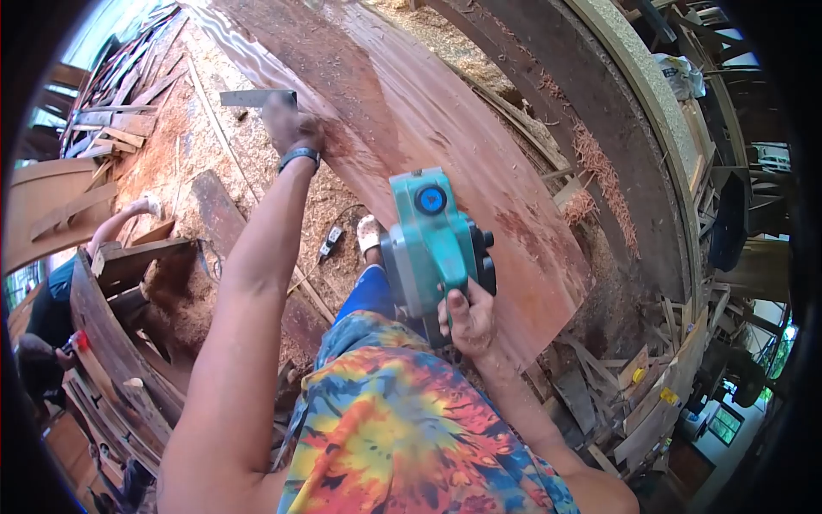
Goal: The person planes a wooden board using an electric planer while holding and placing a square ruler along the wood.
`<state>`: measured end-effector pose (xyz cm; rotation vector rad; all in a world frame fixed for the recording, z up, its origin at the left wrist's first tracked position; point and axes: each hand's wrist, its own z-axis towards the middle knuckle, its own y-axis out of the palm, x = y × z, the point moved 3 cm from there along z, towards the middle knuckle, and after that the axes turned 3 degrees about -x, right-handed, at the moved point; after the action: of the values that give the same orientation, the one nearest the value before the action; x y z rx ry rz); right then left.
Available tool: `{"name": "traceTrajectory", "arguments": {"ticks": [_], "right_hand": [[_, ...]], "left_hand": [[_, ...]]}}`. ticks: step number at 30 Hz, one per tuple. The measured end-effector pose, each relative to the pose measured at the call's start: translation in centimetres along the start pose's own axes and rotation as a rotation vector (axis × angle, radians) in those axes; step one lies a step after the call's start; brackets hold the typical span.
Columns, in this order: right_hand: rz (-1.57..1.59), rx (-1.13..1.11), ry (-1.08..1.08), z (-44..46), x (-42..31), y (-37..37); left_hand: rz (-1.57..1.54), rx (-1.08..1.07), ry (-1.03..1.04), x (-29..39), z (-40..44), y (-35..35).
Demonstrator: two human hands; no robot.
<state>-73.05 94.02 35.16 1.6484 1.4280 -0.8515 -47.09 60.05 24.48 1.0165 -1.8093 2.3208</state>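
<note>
Teal casing and a round blue cap mark the power planer (428, 244), which is over the lower left edge of a long reddish board (514, 257) — whether its base touches the wood, I cannot tell. The right hand (468, 321) is closed around the planer's handle at the near end, thumb on top. Farther up, the left hand (291, 128) is at the board's left edge, blurred, fingers curled in by one end of a dark flat piece (257, 98) that sticks out to the left; how firmly it is gripped is too blurred to tell. A dark band (300, 157) circles the left wrist.

Wet-looking streaks and darker patches run along the board. Pale shavings (163, 163) cover the ground to its left, where a small black-and-white device (330, 242) lies beside a thin cord, near a foot in a light-coloured clog (369, 233). To the right of the board runs a long curved timber (634, 163), with reddish curls (604, 176) heaped along it. Scrap wood (128, 128) is piled at the upper left, and more lies at the lower right. At the far left, another person (60, 295) is partly visible — blue clothing, a bare leg — behind curved planks.
</note>
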Motion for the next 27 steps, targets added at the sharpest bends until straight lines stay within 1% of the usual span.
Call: {"name": "traceTrajectory", "arguments": {"ticks": [5, 8, 9, 10, 13, 14, 17, 18, 19, 20, 21, 22, 23, 24, 25, 26, 27], "right_hand": [[-0.112, -0.001, -0.101, 10.7, -6.1, 3.1], [-0.144, 0.009, -0.203, 19.7, -9.5, 5.1], [-0.173, 0.023, -0.205, 22.4, -11.3, 6.0], [-0.202, 0.037, -0.211, 25.2, -13.5, 7.0], [-0.191, -0.038, -0.262, 33.9, -17.8, 8.9], [-0.185, -0.071, -0.287, 36.2, -18.5, 9.1], [-0.316, 0.0, -0.325, 39.2, -19.2, 9.8], [-0.294, -0.018, -0.344, 39.5, -18.3, 9.6], [-0.254, -0.018, -0.469, 38.3, -17.8, 9.1], [-0.327, 0.026, -0.541, 36.2, -16.9, 8.2], [-0.4, 0.077, -0.61, 34.1, -15.9, 7.2], [-0.493, 0.103, -0.572, 30.7, -15.2, 6.1], [-0.571, 0.318, -0.711, 28.8, -12.7, 5.3], [-0.391, 0.154, -0.573, 24.0, -12.9, 4.0], [-0.352, 0.167, -0.549, 20.1, -12.3, 2.9], [-0.338, 0.21, -0.587, 16.9, -10.8, 1.7], [-0.272, 0.178, -0.499, 13.2, -9.9, 0.4]], "left_hand": [[-0.096, 0.033, 0.011, 0.0, -0.5, -0.1], [-0.12, 0.014, 0.003, -0.6, -0.2, 0.6], [-0.135, 0.063, 0.053, -1.0, -0.1, 1.2], [-0.147, 0.04, 0.035, -0.8, 0.0, 0.9], [-0.197, -0.009, 0.008, -0.4, -0.2, 0.3], [-0.184, -0.025, -0.001, -0.7, -0.3, 0.4], [-0.147, -0.054, 0.008, -0.8, 0.2, 0.7], [-0.126, -0.065, 0.024, -1.4, 0.4, 1.2], [-0.057, -0.047, 0.111, -2.3, 1.1, 2.3], [-0.178, 0.007, 0.168, -2.9, 1.6, 2.8], [-0.134, 0.048, 0.206, -3.1, 1.8, 2.7], [-0.182, 0.025, 0.294, -2.6, 1.8, 1.6], [-0.287, -0.143, 0.246, -2.5, 2.3, 0.5], [-0.381, -0.303, 0.179, -2.3, 2.6, -0.7], [-0.8, -0.135, 0.171, -4.9, 3.2, 0.8], [-0.925, -0.147, 0.059, -6.9, 4.3, 0.5], [-1.053, -0.119, 0.147, -8.9, 5.7, 0.4]]}}
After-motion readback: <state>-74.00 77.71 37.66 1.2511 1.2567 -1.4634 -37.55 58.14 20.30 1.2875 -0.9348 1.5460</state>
